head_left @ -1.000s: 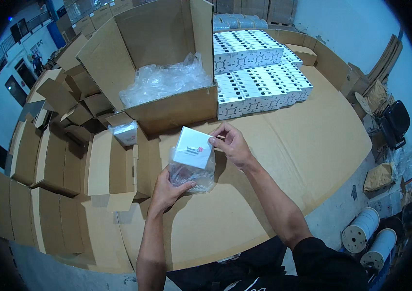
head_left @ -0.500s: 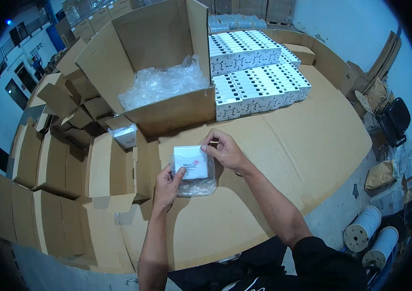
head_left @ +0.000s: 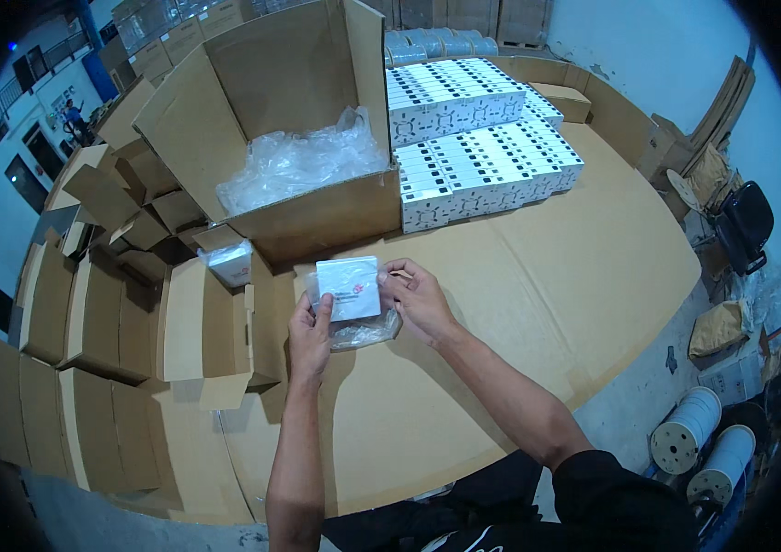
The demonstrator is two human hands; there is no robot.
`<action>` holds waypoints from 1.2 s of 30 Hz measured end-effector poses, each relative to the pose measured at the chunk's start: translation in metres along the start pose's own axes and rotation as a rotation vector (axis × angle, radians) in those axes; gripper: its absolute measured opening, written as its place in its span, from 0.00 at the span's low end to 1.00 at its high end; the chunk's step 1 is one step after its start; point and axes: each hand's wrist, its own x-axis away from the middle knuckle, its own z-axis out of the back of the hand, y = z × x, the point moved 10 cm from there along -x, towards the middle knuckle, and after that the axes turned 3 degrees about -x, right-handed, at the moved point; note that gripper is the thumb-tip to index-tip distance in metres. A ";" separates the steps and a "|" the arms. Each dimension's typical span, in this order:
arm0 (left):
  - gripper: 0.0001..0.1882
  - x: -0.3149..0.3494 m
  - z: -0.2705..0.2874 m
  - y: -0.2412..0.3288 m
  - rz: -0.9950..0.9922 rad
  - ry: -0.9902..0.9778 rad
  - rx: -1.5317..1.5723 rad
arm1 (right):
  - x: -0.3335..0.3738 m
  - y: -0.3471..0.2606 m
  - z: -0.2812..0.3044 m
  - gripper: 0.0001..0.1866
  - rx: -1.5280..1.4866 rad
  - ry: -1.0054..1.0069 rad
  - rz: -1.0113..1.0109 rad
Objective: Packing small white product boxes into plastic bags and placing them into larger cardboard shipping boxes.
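My left hand [head_left: 310, 338] grips a flat white square packet [head_left: 350, 287] with small print and a red mark, its thumb pressed on the front at the lower left. The packet sits in a clear plastic bag [head_left: 364, 333], whose loose end hangs wrinkled below it. At the packet's right edge, the bent fingers of my right hand [head_left: 420, 302] are closed on the side of the bag. Both hands are above the cardboard-covered table [head_left: 491, 368]. To their left, a similar bagged white packet [head_left: 229, 265] rests on an open carton [head_left: 211, 322].
A large open carton [head_left: 317, 216] holding crumpled clear plastic bags [head_left: 307, 161] stands ahead. Beside it are stacked rows of white printed boxes [head_left: 491, 175]. Several open brown cartons [head_left: 100, 299] crowd the left. Cable spools [head_left: 687, 428] and a black chair [head_left: 747, 225] are at right.
Both hands have moved slightly left and away from me with the bagged packet. My right fingers have shifted from the packet's top right corner down along its right side.
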 end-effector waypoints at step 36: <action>0.05 0.015 0.003 0.052 -0.122 -0.062 -0.150 | 0.020 -0.050 -0.048 0.07 0.527 -0.306 0.248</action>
